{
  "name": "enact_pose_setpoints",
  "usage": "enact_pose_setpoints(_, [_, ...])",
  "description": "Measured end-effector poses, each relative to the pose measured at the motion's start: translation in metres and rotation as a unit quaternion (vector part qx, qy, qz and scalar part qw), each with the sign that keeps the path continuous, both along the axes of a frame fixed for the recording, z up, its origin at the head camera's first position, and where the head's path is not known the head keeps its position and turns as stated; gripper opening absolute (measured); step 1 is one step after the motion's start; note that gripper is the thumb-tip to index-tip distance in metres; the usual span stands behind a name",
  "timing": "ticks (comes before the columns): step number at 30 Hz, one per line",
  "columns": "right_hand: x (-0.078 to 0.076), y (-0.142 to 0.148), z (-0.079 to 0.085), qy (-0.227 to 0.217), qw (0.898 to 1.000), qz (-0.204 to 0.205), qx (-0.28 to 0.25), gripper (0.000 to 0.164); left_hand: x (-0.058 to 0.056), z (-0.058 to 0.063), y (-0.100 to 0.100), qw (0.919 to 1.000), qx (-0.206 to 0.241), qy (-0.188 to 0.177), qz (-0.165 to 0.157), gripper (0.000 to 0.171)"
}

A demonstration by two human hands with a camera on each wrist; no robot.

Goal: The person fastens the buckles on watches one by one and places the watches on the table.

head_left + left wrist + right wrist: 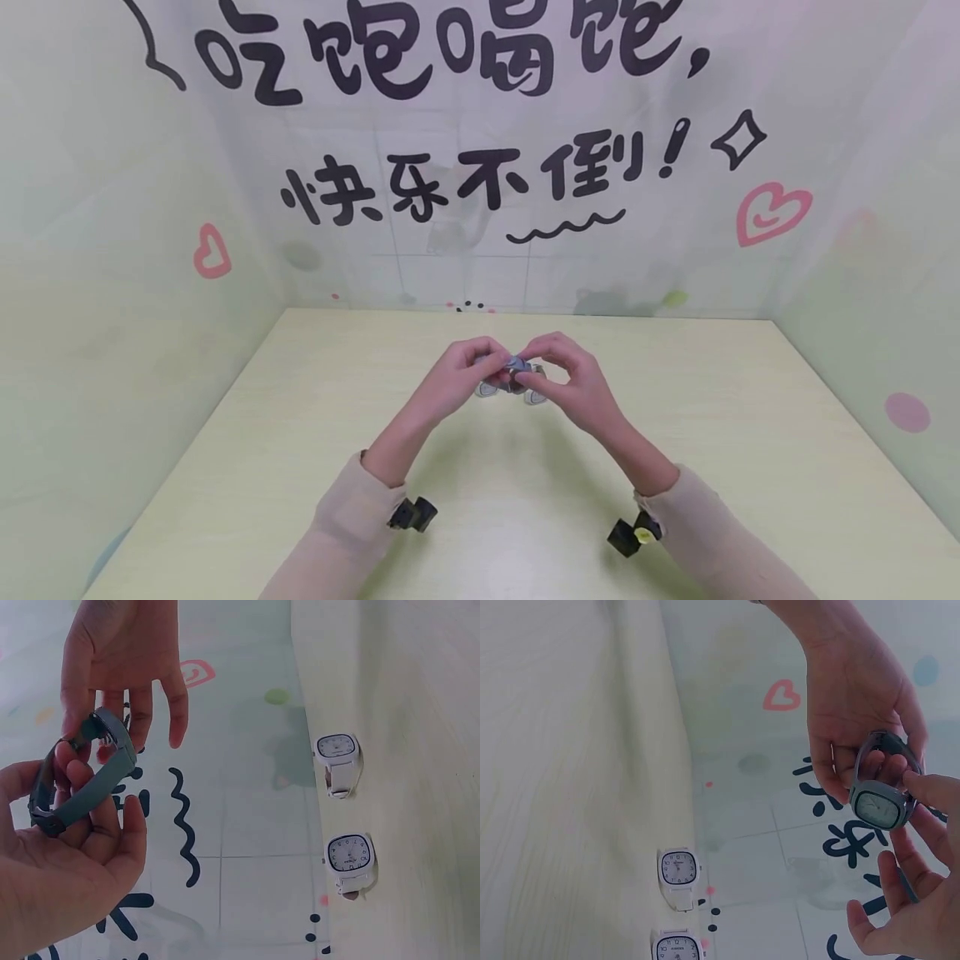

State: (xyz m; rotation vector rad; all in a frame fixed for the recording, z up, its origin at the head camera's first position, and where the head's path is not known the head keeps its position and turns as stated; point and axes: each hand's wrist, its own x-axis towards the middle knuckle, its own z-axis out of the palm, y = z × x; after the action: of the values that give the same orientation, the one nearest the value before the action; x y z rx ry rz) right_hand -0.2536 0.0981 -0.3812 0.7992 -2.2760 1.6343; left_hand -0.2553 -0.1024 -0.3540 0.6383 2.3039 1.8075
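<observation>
A grey-blue wristwatch [517, 364] is held up between both hands, its strap bent into a loop. My left hand [463, 377] grips the strap, with fingers reaching inside the loop in the left wrist view. From the other side my right hand [573, 379] pinches the watch at its case. The squarish watch face [877, 808] shows in the right wrist view. Behind the hands on the table lie two white watches, a left one [487, 389] and a right one [536, 397], partly covered by the hands in the head view.
The pale wooden table [300, 483] ends at a back wall sheet [450, 275] printed with large dark characters. Side sheets with pink hearts stand at left and right. Small black devices [412, 513] sit at both sleeve cuffs.
</observation>
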Motion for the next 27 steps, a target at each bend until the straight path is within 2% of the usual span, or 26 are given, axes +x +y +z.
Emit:
enact_pose_setpoints(5, [0.0011,-0.003,0.0004,0.007,1.0,-0.009,-0.009,0.02,0.0006,0.0001,0.0011,0.9998,-0.018,0.009,0.007,0.022])
enact_pose_setpoints(13, [0.0022,-0.0061,-0.0016,0.039,0.999,-0.027,0.011,0.021,0.0009,-0.0015,0.0015,0.9957,-0.076,0.038,0.037,0.02])
enact_pose_setpoints(17, [0.0018,-0.005,0.0002,0.028,0.999,-0.032,0.007,0.019,0.0,-0.0017,-0.0005,0.997,-0.052,0.043,0.038,0.024])
enact_pose_setpoints(22, [0.0026,-0.0046,0.0025,0.007,0.999,-0.04,0.008,0.019,-0.0027,-0.0022,-0.0032,0.9981,0.002,0.046,0.04,0.015])
enact_pose_setpoints(24, [0.0029,-0.005,0.0022,0.005,0.999,-0.04,0.01,0.019,-0.0028,-0.0019,-0.0032,0.9981,0.004,0.045,0.041,0.013])
enact_pose_setpoints(27, [0.0027,-0.0059,0.0006,0.008,0.999,-0.039,0.018,0.02,-0.0017,-0.0008,-0.0015,0.9979,-0.016,0.045,0.044,0.012])
